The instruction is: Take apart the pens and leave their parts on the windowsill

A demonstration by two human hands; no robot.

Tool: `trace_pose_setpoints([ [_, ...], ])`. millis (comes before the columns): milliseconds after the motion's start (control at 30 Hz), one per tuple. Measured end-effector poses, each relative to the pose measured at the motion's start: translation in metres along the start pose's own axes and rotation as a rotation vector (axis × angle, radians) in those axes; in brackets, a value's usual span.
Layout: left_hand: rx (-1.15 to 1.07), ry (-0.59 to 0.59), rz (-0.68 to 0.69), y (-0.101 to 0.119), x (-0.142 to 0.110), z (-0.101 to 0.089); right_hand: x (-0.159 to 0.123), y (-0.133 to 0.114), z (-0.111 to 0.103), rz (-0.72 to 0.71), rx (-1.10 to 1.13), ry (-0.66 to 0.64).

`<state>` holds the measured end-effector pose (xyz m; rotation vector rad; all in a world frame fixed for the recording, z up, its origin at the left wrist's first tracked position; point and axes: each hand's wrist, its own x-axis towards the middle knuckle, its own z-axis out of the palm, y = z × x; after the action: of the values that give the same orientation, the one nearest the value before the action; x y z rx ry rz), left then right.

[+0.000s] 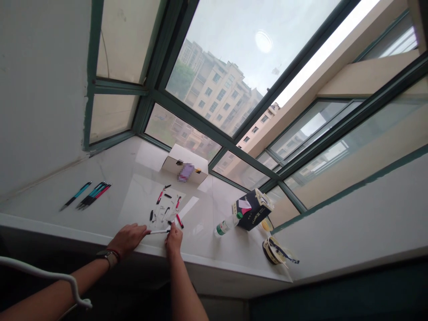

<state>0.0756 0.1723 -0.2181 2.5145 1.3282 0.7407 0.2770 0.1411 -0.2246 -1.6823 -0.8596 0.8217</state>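
Note:
My left hand (129,239) and my right hand (174,241) are both closed at the sill's front edge. Between them runs a thin whitish pen part (158,232), one end pinched in each hand; a dark bit shows near the right fingers. Its exact kind is too small to make out. Just beyond lie loose pen parts: red barrel pieces (179,221), a black grip (151,215), and several small clear and dark bits. Further left rest assembled pens, a blue and black one (76,196) alone and a group of blue and red ones (94,195).
A white windowsill (110,214) carries everything. Behind the parts stands an open white box (187,162). To the right are a plastic bottle (225,225) with a green cap, a dark carton (253,209) and a roll-shaped item (274,250). A white cable (40,273) hangs at lower left.

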Motion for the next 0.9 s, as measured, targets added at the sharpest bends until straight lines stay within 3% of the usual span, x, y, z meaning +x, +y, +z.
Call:
trace_pose_setpoints([
  [433,-0.019,0.027,0.016,0.0001,-0.0001,-0.0007,-0.0005,-0.0019,0.0027,0.011,0.118,0.030],
  [900,-0.017,0.014,0.019,0.0020,-0.0005,-0.0027,0.0011,0.0047,0.0022,-0.036,0.057,0.045],
])
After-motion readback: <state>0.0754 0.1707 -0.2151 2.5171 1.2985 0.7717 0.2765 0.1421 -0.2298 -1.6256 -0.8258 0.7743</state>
